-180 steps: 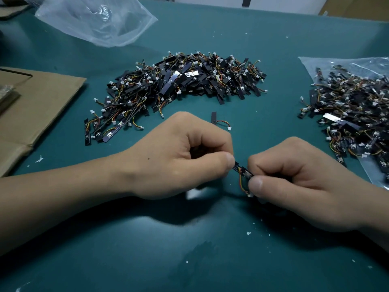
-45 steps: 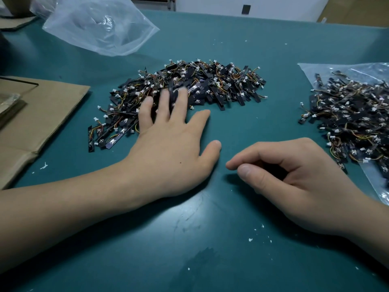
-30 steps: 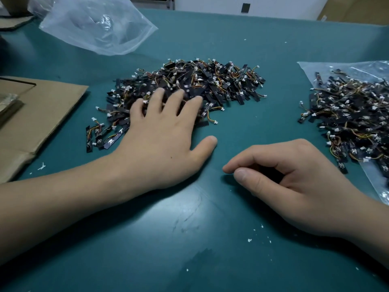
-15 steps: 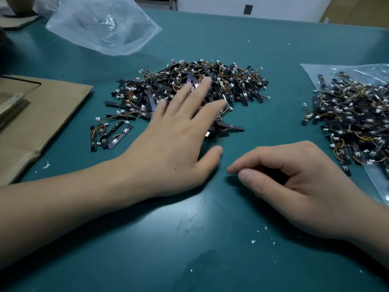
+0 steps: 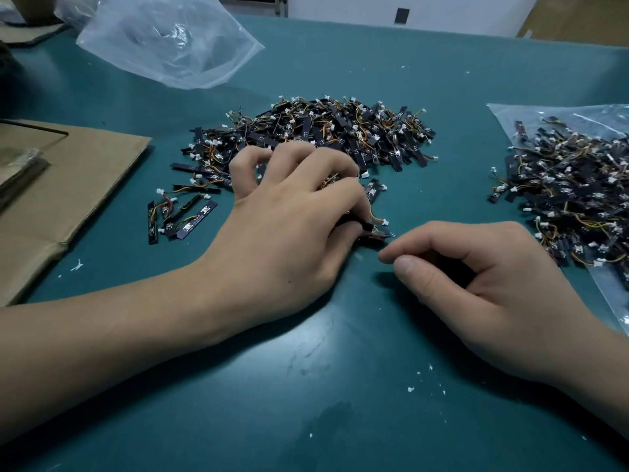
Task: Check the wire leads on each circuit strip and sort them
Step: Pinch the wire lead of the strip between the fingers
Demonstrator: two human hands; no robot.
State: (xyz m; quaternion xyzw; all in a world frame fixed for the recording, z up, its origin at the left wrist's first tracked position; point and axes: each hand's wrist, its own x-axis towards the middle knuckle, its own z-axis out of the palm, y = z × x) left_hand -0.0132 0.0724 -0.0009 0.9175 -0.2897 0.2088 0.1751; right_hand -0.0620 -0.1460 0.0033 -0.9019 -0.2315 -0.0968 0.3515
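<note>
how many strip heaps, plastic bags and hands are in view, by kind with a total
strip heaps: 2 (centre heap, right heap)
plastic bags: 2 (far-left bag, bag under the right heap)
hands: 2 (left hand pinching a strip, right hand holding nothing)
total: 6

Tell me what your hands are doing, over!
Left hand pinching a circuit strip by the pile. Right hand empty beside it. Nothing in the way.
</note>
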